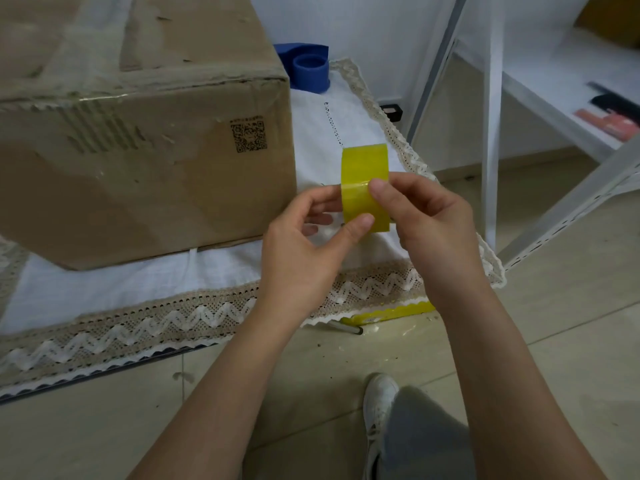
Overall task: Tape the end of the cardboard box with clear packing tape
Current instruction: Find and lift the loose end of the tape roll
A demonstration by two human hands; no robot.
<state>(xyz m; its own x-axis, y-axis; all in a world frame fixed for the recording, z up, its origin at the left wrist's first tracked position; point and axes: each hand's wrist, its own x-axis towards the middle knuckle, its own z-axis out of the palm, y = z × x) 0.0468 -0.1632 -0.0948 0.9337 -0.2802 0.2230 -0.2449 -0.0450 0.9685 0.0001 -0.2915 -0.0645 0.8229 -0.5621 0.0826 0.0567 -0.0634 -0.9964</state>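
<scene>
Beige tiled floor (554,341) seen below. White metal shelving (491,140) set at right. Pale wall (363,36) behind. Lace-edged white cloth (138,289) spread over low platform.

This looks like a home room or small storeroom used for packing, not a workshop or shop floor. The floor (571,341) is laid with plain beige tiles, scattered with small crumbs and scraps. A white cloth (138,292) with a lace zigzag border is spread on it as a makeshift work surface, and a worn box (138,150) with a printed QR code sits on the cloth. At right stands a white metal shelf rack (491,133) with perforated angle posts, holding a few small items too blurred to name. The far wall (363,36) is plain white, with a dark socket (391,110) low down. A blue dispenser (308,67) lies by the wall.
</scene>
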